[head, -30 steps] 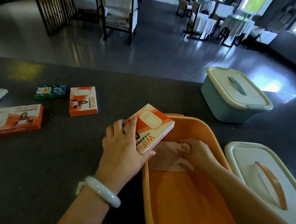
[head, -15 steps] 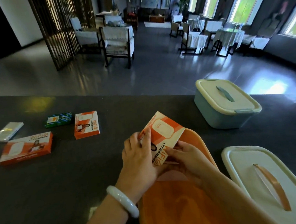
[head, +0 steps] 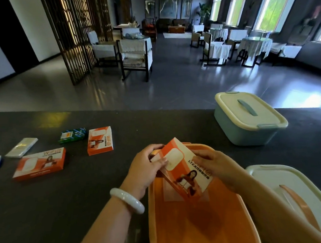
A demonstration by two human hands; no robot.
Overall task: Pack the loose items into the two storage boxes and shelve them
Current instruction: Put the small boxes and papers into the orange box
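orange bin [head: 200, 229] open on counter | blue bin [head: 248, 127] lidded, beyond it | loose lid [head: 291, 192] right of it | WiFi box [head: 185, 168] tilted over its far end, pinched by left hand [head: 145, 169] and right hand [head: 218, 166]

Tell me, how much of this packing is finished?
Barely begun. The orange box stands open, its lid beside it, seemingly holding just one flat sheet. Both hands, left and right, hold a WiFi carton over it. Left on the counter: two more cartons, a green pack, a silver packet. The blue box is closed.
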